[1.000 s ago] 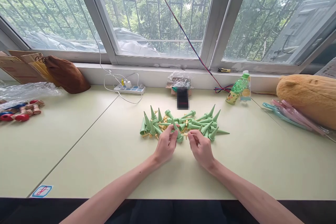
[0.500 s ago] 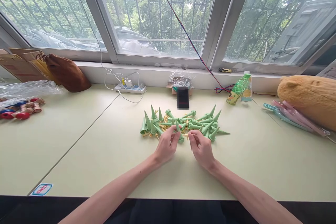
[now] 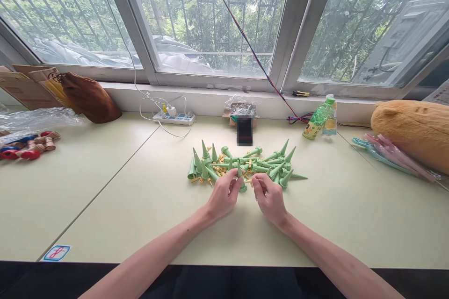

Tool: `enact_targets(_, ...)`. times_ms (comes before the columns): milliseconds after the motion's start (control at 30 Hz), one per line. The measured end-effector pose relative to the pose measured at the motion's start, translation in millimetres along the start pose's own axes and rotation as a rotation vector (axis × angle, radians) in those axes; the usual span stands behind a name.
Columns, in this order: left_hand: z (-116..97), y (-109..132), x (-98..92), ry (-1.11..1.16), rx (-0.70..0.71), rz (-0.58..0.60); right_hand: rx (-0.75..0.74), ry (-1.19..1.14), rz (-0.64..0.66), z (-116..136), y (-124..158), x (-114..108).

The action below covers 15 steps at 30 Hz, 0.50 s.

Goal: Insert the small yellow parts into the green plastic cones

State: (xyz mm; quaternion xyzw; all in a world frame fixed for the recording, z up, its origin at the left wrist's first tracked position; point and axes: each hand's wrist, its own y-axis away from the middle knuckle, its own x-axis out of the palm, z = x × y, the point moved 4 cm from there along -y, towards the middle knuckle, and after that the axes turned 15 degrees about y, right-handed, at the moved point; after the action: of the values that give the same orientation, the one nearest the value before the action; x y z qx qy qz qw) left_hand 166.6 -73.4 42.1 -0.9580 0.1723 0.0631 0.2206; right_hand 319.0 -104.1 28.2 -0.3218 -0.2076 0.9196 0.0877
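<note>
My left hand [image 3: 224,191] is closed on a green plant watering spike [image 3: 242,185], its pointed end up and its wider collar down. Facing it from the right, my right hand [image 3: 269,196] pinches a small yellow valve [image 3: 249,181], mostly covered by the fingertips. The valve points toward the spike's collar; whether they touch I cannot tell. Just behind both hands lies a pile of more green watering spikes [image 3: 277,168], some standing on their collars and some lying flat. Small yellow valves [image 3: 221,159] are scattered among them.
Behind the pile is a dark pixelated rectangle [image 3: 244,131] by a plastic-wrapped box. A power strip [image 3: 175,118] with white cables stands back left. Wooden toys [image 3: 30,147] and a brown bag [image 3: 89,98] are far left. A green bottle [image 3: 318,119] and a plush toy [image 3: 414,131] stand right.
The spike in my left hand has shifted slightly right and tilted a little. My right hand stays almost where it was, still pinching the yellow valve.
</note>
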Motion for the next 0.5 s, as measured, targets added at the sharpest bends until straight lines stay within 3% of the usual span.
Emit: enact_targets(500, 0.6, 1.8, 1.6, 0.048, 0.018, 0.033, 0.01, -0.021, -0.009, 3.8, 0.1, -3.8)
